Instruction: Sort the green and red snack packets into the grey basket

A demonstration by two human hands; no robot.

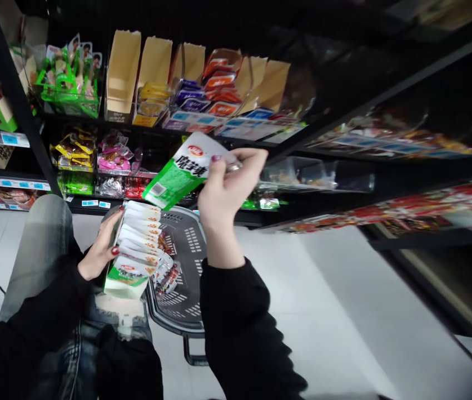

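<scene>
Pinched in my right hand (225, 191), 1 packet (179, 172); my left hand (100, 253) clasps the box (125, 288). Likely a transfer, next needing steady support.

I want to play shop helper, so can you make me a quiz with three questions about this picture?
1. Which colour covers the lower part of the packet in the right hand?

2. What lies in the dark basket?
A) apples
B) small packets
C) bottles

3. True or false: the left hand is inside the basket.

Key:
1. Green.
2. B.
3. False: the left hand grips a packet box.
</scene>
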